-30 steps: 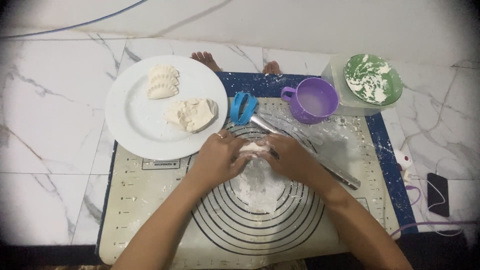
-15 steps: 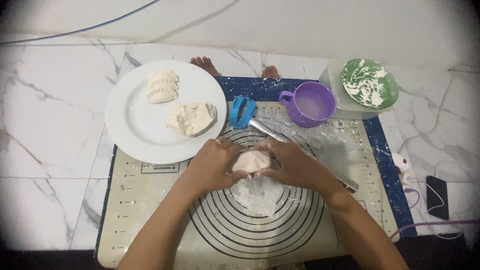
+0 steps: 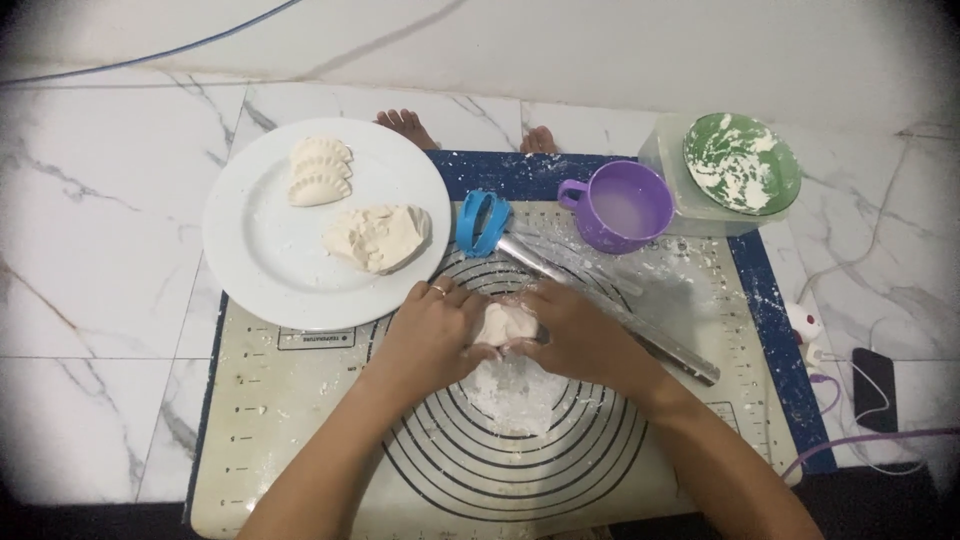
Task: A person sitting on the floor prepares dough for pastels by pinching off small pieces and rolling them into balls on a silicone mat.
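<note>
Head view: your left hand and right hand cup a soft, pale dough lump between them, above the floury ringed mat, near the steel roller.

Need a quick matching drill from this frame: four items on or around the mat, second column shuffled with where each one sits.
Column 1
1. dough piece
2. folded dumplings
3. purple mug
4. blue cutter

Column 2
A. on the white plate, at its far side
B. between the plate and the mug, at the end of the metal rolling pin
C. held between the left hand and the right hand
D. beside the green-lidded container

Pairs: 1-C, 2-A, 3-D, 4-B
</note>
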